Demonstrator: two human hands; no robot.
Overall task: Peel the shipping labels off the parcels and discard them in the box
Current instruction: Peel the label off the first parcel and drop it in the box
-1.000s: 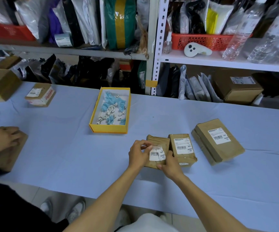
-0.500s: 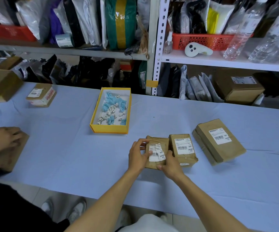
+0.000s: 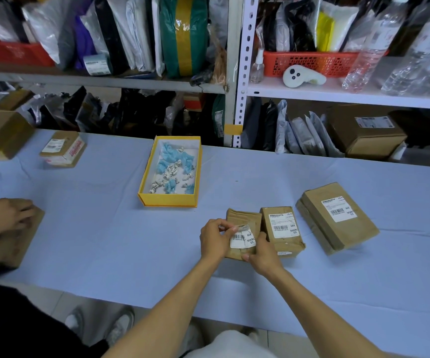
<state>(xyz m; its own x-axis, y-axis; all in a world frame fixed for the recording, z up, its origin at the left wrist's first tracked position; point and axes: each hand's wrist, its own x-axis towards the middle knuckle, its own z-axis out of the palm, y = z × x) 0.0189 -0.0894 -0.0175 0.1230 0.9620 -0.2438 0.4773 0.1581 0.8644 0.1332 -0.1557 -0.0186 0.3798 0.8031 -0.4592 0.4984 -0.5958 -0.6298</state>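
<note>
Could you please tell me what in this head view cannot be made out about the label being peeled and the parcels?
- Label: left part hidden behind the left hand; small print unreadable.
- Held parcel: near end covered by the right hand.
- Parcel at left: cut by the frame edge, another person's hand on top.

The left hand (image 3: 215,237) covers part of the label (image 3: 243,237). Its small print is too tiny to read.

We note both forearms extended forward, converging. Left hand (image 3: 213,237) pinches with thumb and forefinger. Right hand (image 3: 261,254) has fingers curled, pressing down.
</note>
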